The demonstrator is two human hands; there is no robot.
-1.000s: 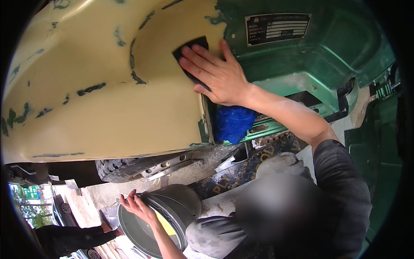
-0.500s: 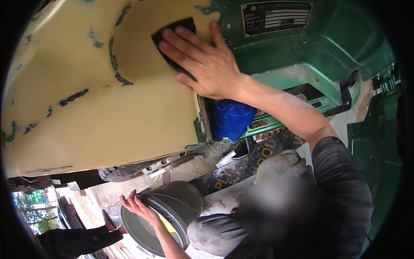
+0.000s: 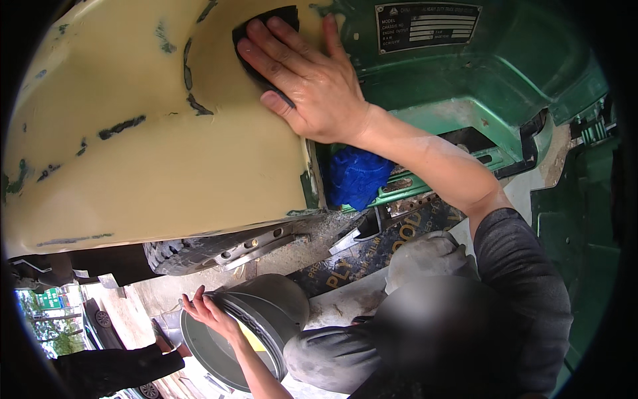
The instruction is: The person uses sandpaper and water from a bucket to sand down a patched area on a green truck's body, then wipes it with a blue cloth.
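Observation:
My right hand (image 3: 309, 83) lies with its fingers extended on a black sheet of sandpaper (image 3: 286, 18), holding it against the beige-coated panel (image 3: 219, 166). The thumb sits off the sheet's lower edge, and part of the sheet is hidden under my fingers. Dark green scuffs and streaks mark the beige surface. Below my right wrist, a crumpled blue cloth (image 3: 359, 176) rests on the green bodywork. At lower left, my left hand (image 3: 211, 312) is empty with fingers apart, at the rim of a grey bucket (image 3: 282, 302). Something yellow shows inside the bucket.
Green bodywork (image 3: 425, 80) with a dark data plate (image 3: 428, 28) joins the panel on the right. Beneath are a tyre (image 3: 176, 256), a perforated metal rail (image 3: 256, 243) and a dark printed board (image 3: 359, 263). Another person's black sleeve (image 3: 119, 369) reaches in at lower left.
My right hand and the sandpaper have slid slightly left across the beige panel. The whole view has shifted a little. My left hand stays by the bucket rim.

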